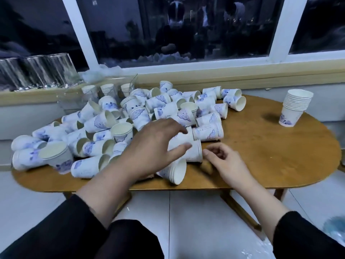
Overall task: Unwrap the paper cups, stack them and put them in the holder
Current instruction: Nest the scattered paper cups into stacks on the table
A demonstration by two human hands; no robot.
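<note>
Dark sleeves (pixel 78 232) led to both hands over the tabletop (pixel 261 156). Left hand (pixel 155 146), fingers spread and released, rested on lying paper cups (pixel 188 146); right hand (pixel 225 161), fingers loosely curled and holding nothing, touched their rims. Beyond the fingers lay the loose pile (pixel 130 118), the clear holder (pixel 97 90) behind it, an upright stack (pixel 295 107) far right. Stacking appeared under way; nesting these cups likely called for a firm grasp.
</note>
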